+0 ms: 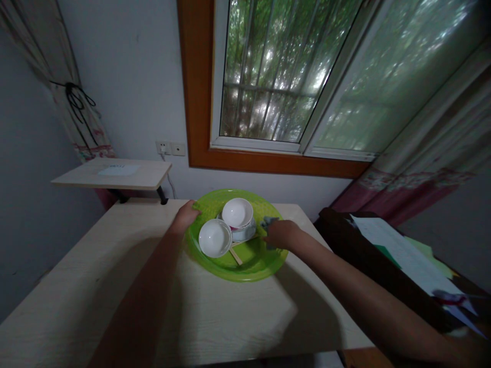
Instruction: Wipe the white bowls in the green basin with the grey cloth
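A round green plastic basin (251, 266) sits on the pale wooden table. My left hand (186, 217) grips its left rim, the fingertips partly hidden. My right hand (284, 234) is closed on a grey cloth (268, 222) over the basin's right side. Inside the basin lie two white bowls: one bowl (237, 211) stands at the back, and the other bowl (215, 238) leans toward me at the left. Under and behind them shows a whitish dish (245, 233), mostly covered. Light wooden chopsticks (235, 255) lie near the bowls, partly hidden.
A small raised shelf (111, 174) with a paper on it stands at the table's back left. Wall sockets (170, 148) with a plugged cable are behind. At the right, a dark piece of furniture holds papers (399, 250). A window (276, 71) is ahead.
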`<state>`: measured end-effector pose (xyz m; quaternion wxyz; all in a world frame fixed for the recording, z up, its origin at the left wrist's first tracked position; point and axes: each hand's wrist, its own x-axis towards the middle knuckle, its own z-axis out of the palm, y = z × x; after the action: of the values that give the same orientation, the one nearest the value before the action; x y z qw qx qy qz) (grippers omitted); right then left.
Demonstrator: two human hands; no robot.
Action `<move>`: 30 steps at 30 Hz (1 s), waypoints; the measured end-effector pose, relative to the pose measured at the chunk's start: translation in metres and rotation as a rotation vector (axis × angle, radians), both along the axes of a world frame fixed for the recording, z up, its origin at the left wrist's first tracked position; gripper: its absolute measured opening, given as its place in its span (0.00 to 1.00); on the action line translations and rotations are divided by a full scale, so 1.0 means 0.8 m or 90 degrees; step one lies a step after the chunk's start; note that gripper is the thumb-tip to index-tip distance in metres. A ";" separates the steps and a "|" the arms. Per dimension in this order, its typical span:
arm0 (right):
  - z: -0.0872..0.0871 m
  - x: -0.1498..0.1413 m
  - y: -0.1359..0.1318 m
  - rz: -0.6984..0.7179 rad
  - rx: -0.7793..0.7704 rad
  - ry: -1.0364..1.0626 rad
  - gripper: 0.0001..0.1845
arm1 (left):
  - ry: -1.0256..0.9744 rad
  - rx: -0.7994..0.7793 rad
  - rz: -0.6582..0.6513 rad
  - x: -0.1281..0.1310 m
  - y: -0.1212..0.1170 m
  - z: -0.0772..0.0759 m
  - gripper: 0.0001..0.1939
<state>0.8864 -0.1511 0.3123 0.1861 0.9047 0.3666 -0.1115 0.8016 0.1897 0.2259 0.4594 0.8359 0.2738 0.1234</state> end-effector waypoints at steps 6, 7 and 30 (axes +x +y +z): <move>-0.035 0.033 0.006 0.093 -0.002 -0.063 0.19 | -0.010 -0.004 -0.007 0.002 0.005 -0.007 0.17; -0.039 0.040 0.006 0.116 0.008 -0.069 0.20 | -0.013 -0.006 -0.008 0.002 0.005 -0.007 0.17; -0.042 0.017 0.014 0.073 -0.010 -0.065 0.20 | -0.060 -0.043 -0.020 -0.006 -0.010 0.009 0.26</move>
<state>0.9002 -0.1397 0.2786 0.2181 0.8853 0.4068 -0.0573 0.7970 0.1817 0.2329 0.5016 0.8173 0.2431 0.1460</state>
